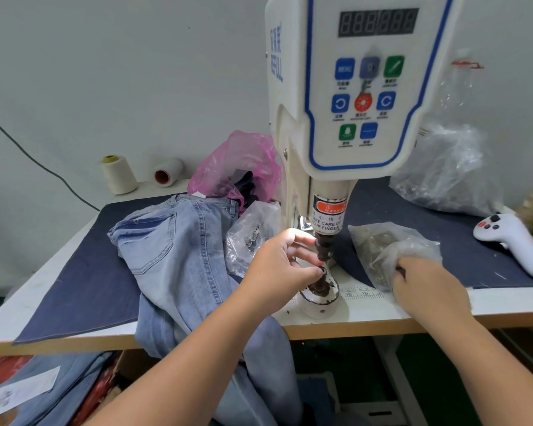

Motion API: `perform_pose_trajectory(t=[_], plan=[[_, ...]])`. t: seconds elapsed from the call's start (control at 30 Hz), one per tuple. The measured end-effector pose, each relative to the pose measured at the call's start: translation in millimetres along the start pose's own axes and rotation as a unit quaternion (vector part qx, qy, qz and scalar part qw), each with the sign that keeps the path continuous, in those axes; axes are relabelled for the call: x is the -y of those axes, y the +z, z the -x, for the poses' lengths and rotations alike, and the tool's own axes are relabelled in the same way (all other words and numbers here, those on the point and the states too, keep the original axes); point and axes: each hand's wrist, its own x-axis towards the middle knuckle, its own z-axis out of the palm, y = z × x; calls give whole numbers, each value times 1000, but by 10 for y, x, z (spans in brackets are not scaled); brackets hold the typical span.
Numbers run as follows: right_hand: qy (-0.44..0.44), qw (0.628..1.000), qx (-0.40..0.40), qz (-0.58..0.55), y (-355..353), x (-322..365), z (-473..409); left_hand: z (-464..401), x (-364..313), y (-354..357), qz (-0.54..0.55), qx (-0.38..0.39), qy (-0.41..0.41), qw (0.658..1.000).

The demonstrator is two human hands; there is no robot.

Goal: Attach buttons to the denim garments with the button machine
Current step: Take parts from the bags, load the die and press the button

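We see the button machine [348, 87] standing at the middle of the table [505, 305], its dark punch [324, 249] hanging just above the lower die [320, 285] near the front edge. Our left hand [282, 269] reaches into that narrow gap, thumb and fingers pinching a small dark button [321, 269] right over the die, fingertips close beside the punch. Our right hand [425, 287] is curled inside the mouth of a clear bag of metal parts [382, 250]; we cannot tell what its fingers grasp. The light-blue jeans [179, 250] lie just left of the die, draped over the table's front edge and hanging down. A dark cloth mat [83, 272] covers the table to the left of the jeans, running bare out to the left edge. Behind, a pink bag [240, 161] and a second clear bag [250, 235] crowd the machine's column. A white controller [511, 241] rests at the far right.
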Motion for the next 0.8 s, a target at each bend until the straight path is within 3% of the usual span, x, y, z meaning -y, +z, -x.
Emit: perform_pose_trajectory(t=[0.2, 0.37, 0.5, 0.6, 0.73, 0.8], plan=[[-4, 1000, 29, 7, -112, 66, 58, 7, 43, -6, 27, -9, -16, 999], [82, 973, 203, 76, -374, 203, -84, 48, 116, -70, 30, -42, -28, 998], [70, 979, 174, 77, -361, 130, -147, 36, 164, -142, 11, -61, -34, 998], [8, 991, 117, 60, -335, 58, -122, 23, 199, -177, -5, -69, -33, 997], [-1, 981, 185, 49, -407, 96, -106, -10, 240, -185, -36, -81, -36, 995], [36, 968, 237, 73, -431, 150, -140, -19, 248, -184, -40, -81, -39, 995]])
